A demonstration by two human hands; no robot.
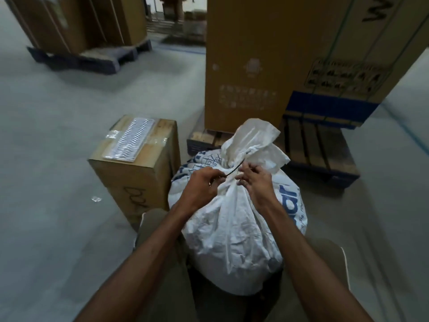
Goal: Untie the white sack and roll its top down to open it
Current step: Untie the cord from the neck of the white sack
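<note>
At the sack's (234, 219) neck, left hand (201, 184) is pinching the black tie (235, 168); right hand (251, 181) is gripping gathered cloth. Untying is underway; rolling remains.

This is a warehouse or storage hall with a bare grey concrete floor (58, 140). A tall strapped cardboard carton (267, 61) stands on a blue pallet (325, 168); far to its left, more big cartons (76, 19) sit on another dark pallet (92, 56). Nearer, left of the tall carton, a smaller taped cardboard box (137, 163) stands on the floor.
</note>
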